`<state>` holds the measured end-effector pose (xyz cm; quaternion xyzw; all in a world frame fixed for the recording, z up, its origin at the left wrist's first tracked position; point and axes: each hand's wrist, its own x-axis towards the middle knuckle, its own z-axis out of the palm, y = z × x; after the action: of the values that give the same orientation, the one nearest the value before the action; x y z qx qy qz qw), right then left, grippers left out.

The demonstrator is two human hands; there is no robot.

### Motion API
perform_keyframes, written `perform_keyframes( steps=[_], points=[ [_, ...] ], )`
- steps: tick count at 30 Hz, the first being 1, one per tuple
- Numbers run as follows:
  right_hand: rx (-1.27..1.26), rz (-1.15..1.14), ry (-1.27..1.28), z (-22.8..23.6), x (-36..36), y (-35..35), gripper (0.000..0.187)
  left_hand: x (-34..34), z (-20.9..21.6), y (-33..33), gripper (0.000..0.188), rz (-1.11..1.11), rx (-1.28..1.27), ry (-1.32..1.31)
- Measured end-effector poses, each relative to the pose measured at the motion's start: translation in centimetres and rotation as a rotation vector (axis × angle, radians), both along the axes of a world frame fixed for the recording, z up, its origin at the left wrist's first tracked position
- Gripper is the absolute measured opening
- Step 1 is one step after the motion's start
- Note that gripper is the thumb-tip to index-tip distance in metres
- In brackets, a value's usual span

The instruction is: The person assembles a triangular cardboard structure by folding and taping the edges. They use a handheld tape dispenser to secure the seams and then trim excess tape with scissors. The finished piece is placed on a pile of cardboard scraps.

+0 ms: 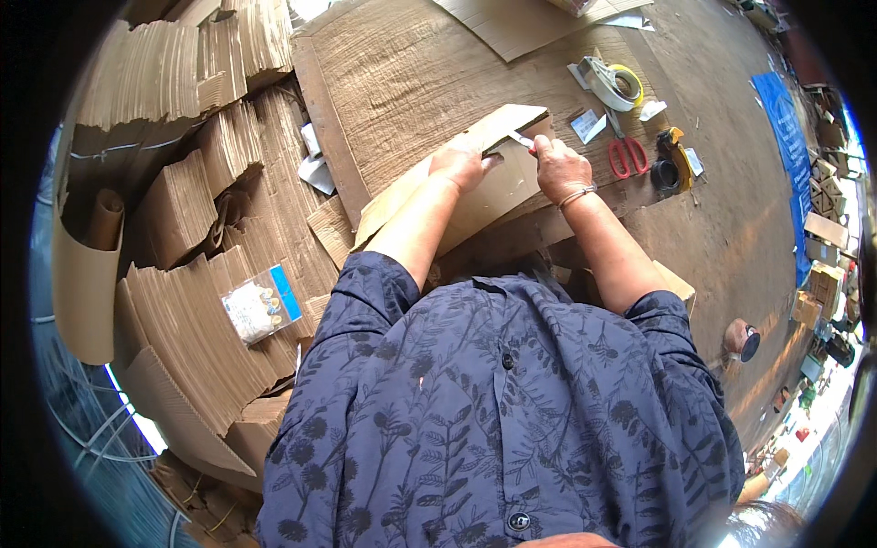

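The flat cardboard piece lies on the wooden table with its long axis slanting from low on the person's left up to a far corner just beyond the fingertips of both hands. It is plain brown, folded flat, with a lighter upper flap and a dark slit where the flap lifts. The left hand rests palm-down on it, fingers curled and pressing the flap. The right hand, just beside the left, has its fingers closed around a small white-tipped cutter whose tip touches the cardboard between the two hands. Beyond the right fingers lie red scissors, a tape dispenser and a black-and-yellow tool. Left of the left fingers, stacks of folded cardboard crowd the table edge.
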<state>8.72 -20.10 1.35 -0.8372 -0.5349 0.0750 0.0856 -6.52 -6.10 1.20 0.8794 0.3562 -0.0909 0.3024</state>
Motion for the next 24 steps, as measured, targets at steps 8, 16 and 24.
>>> perform_keyframes(
  steps=[8,16,24],
  points=[
    [0.033,0.072,-0.011,0.0,-0.3,1.4,0.008,-0.3,0.8,1.0,0.052,0.031,-0.072,-0.012],
    [0.095,0.101,-0.138,-1.4,3.4,1.9,0.005,-0.3,-0.6,1.5,0.047,0.011,-0.052,-0.013],
    [-0.184,-0.399,-0.066,-5.1,12.9,-7.7,0.018,-0.6,-1.3,1.7,0.059,-0.048,0.032,0.075]
  ],
)
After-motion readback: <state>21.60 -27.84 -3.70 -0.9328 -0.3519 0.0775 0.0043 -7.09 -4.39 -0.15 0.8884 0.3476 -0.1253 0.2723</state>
